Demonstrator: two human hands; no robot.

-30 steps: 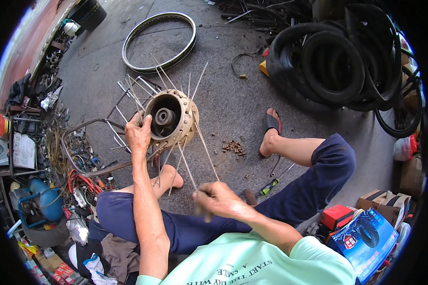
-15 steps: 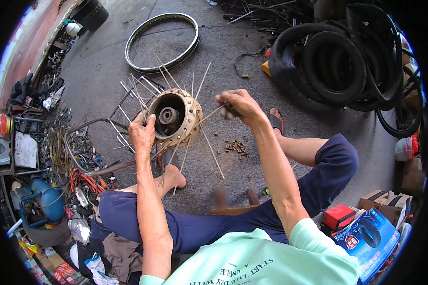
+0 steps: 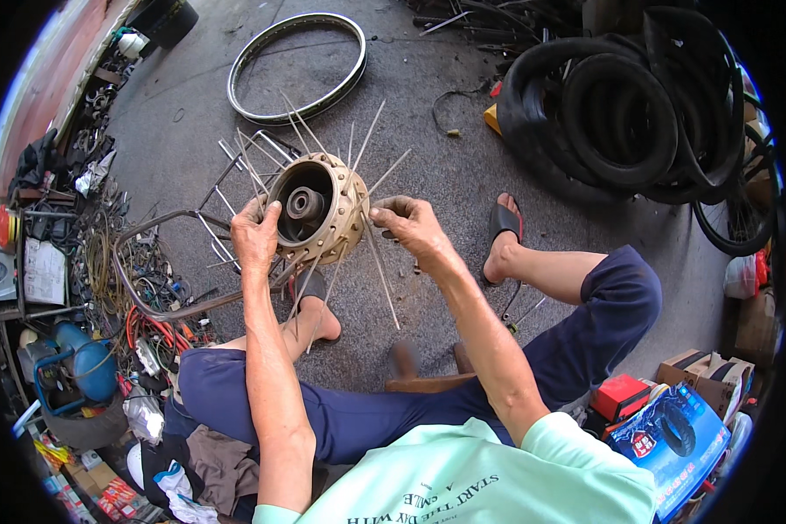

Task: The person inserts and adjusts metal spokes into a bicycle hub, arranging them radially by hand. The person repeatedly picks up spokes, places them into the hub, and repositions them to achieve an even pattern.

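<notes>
A tan wheel hub (image 3: 330, 241) with a dark hollow centre is held up in front of me, tilted. Thin metal spokes (image 3: 368, 135) stick out around its rim in several directions. Closed on the hub's left edge is my left hand (image 3: 255, 236), its thumb on the rim by the opening. At the right edge, my right hand (image 3: 408, 229) has thumb and forefinger pinched together against the flange, close to the spoke roots. Whatever lies between those fingertips is too small to make out. My right forearm mostly covers a heap of small brass-coloured pieces on the ground.
A bare wheel rim (image 3: 236, 83) lies on the ground ahead. Black tyres and tubes (image 3: 576, 131) are piled at the far right. Left of the hub stands a metal-tube frame (image 3: 131, 279), beside tangled wires and tools. Boxes (image 3: 620, 397) sit by my right knee.
My right hand has come left and down from a spoke's outer end to the hub's edge. That spoke now points more upward. The left hand still holds the hub.
</notes>
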